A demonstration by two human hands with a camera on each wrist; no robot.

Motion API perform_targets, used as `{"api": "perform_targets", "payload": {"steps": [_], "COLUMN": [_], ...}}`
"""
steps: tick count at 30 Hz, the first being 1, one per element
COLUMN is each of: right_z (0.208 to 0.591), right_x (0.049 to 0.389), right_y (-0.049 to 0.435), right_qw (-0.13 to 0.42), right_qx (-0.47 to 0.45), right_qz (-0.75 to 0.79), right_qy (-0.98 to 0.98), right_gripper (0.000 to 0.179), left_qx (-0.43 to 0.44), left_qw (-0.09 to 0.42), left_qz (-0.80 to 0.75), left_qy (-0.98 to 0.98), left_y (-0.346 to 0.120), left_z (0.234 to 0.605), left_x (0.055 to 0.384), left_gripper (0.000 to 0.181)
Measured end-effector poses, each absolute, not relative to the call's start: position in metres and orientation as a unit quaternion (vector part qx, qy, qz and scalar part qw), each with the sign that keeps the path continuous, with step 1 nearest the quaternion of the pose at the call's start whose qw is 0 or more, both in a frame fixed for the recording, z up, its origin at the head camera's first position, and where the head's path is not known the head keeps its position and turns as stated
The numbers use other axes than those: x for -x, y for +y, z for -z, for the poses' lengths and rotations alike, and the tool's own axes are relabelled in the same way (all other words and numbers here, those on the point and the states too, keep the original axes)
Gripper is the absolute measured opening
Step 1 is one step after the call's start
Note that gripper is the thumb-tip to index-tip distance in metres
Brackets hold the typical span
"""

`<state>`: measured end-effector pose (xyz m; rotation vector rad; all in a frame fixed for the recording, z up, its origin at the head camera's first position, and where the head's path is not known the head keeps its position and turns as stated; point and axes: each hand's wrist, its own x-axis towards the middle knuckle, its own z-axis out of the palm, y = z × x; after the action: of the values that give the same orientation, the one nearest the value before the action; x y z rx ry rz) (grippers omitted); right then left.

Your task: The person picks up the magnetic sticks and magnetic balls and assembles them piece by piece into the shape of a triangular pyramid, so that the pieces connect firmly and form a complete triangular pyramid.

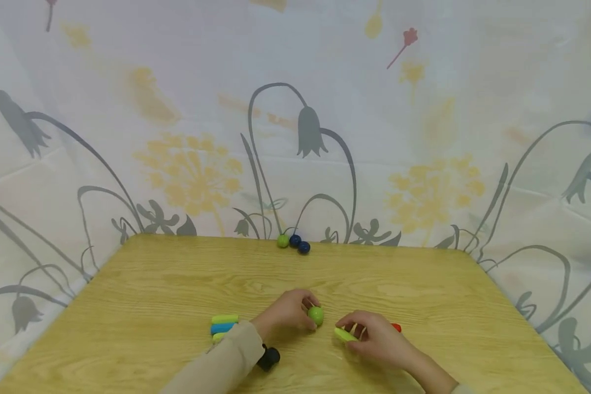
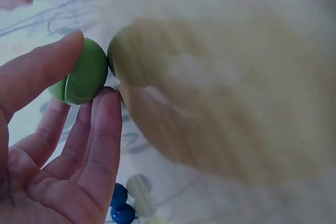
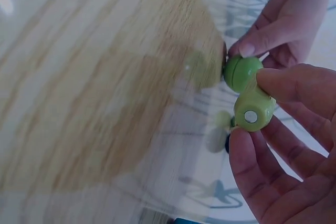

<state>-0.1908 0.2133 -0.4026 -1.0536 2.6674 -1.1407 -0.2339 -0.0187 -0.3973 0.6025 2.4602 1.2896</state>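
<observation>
My left hand (image 1: 290, 312) pinches a glossy green ball (image 1: 316, 316) between thumb and fingers, low at the wooden tabletop. A thin seam line runs round this ball (image 2: 86, 72) in the left wrist view. A short yellow-green rod (image 1: 345, 335) is held by my right hand (image 1: 376, 338), between the thumb and fingertips. In the right wrist view, a round silvery disc shows in the end of the rod (image 3: 254, 109). The rod is to the right of the ball; in the head view a gap separates them.
Left of my left forearm lie yellow-green rods (image 1: 225, 318) and a blue rod (image 1: 221, 328). A red piece (image 1: 397, 327) shows partly behind my right hand. Another green ball (image 1: 283, 241) and two dark blue balls (image 1: 303, 248) sit at the table's far edge. A black object (image 1: 269, 358) is by my left wrist.
</observation>
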Motion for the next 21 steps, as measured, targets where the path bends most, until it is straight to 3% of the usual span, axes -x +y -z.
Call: {"api": "perform_targets", "payload": {"steps": [9,21], "right_z": [0.402,0.403], "right_x": [0.193,0.194], "right_y": [0.203,0.194], "right_qw": [0.029,0.076], "right_qx": [0.348,0.349], "right_qz": [0.366,0.370], "right_qy": [0.863,0.858], "right_gripper": [0.027,0.021], "left_qx": [-0.213,-0.220], "left_qw": [0.172,0.183], "left_qz": [-0.468,-0.486], "left_qy": [0.840,0.826], "left_y": [-0.026,-0.029], "left_z": [0.401,0.400], "left_x": [0.215,0.199], "left_gripper": [0.032,0.031]}}
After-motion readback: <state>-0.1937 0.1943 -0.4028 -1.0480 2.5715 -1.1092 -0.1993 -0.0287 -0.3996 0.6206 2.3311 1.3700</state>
